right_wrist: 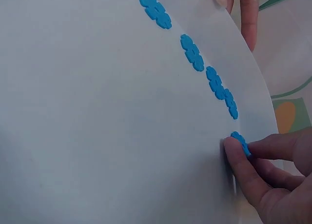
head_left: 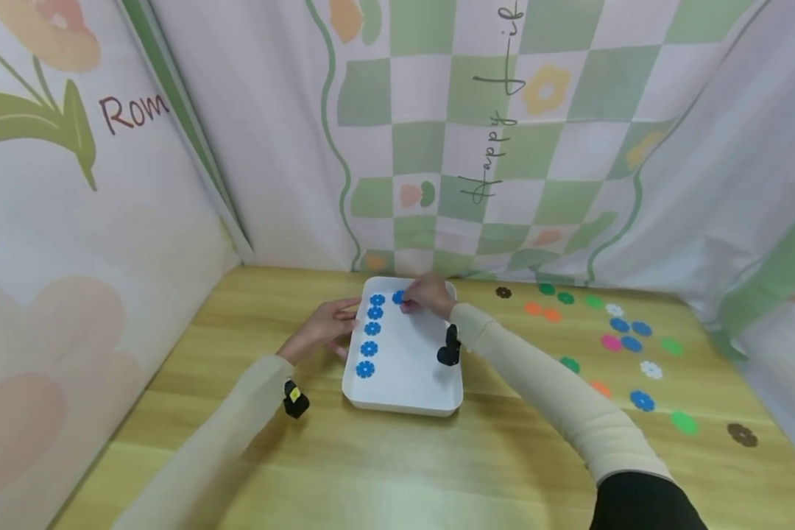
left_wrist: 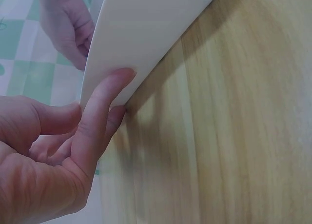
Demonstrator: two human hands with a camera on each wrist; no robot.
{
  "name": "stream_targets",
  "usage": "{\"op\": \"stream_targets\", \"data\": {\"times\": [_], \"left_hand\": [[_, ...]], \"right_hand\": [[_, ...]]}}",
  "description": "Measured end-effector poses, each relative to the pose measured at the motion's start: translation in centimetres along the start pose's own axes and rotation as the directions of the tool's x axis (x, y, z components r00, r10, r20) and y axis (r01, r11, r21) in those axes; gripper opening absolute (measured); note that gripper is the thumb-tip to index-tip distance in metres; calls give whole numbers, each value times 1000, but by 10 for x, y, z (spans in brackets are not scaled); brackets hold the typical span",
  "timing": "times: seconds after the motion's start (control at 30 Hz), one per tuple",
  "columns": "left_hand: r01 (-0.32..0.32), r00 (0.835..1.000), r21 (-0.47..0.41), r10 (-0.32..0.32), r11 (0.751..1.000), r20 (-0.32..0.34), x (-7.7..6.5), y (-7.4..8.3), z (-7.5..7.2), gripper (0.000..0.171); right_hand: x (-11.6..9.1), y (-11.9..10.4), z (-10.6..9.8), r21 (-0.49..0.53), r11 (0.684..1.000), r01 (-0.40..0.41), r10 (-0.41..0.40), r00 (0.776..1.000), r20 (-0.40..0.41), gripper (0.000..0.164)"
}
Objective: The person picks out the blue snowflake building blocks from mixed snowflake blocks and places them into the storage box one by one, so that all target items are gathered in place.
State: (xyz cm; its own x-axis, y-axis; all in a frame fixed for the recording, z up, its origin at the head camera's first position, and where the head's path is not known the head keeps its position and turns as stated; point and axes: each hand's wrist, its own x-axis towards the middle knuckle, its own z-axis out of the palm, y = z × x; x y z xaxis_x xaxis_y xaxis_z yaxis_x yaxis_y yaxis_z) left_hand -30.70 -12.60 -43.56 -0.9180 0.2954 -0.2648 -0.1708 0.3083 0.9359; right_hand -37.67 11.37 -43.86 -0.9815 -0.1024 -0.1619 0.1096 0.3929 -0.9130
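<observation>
A white rectangular tray (head_left: 407,368) lies on the wooden table. Several blue flower-shaped discs (head_left: 369,348) form a column along its left side. My right hand (head_left: 429,294) is over the tray's far end, pinching another blue flower-shaped disc (right_wrist: 239,143) between thumb and fingertips, close to the tray's floor. In the head view part of that disc shows beside the fingers. My left hand (head_left: 321,327) rests at the tray's left wall. Its fairly straight fingers (left_wrist: 92,119) touch the outer side and rim in the left wrist view.
Loose discs in several colours lie to the tray's right, among them a pink one (head_left: 611,343), a white flower (head_left: 651,369) and a brown flower (head_left: 742,434). A patterned curtain (head_left: 424,147) hangs behind the table (head_left: 397,471), and another stands at the left.
</observation>
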Motion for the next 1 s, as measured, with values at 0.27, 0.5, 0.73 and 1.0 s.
{"op": "stream_targets", "data": {"times": [0.27,0.5,0.73,1.0], "left_hand": [[14,1000,23,-14,1000,-5,1,2,0,60],[31,1000,17,-31,999,-3,1,1,2,61],[24,1000,50,-24,998,-3,1,3,0,60],[23,1000,62,-22,998,-3,-3,7,-1,59]], "right_hand": [[-1,-6,-10,-115,993,15,-2,994,107,19],[-3,-10,-15,-195,981,13,22,984,179,20],[-8,-18,-32,-189,980,64,-11,963,269,27],[-12,-21,-61,-37,996,82,-69,959,273,38]]}}
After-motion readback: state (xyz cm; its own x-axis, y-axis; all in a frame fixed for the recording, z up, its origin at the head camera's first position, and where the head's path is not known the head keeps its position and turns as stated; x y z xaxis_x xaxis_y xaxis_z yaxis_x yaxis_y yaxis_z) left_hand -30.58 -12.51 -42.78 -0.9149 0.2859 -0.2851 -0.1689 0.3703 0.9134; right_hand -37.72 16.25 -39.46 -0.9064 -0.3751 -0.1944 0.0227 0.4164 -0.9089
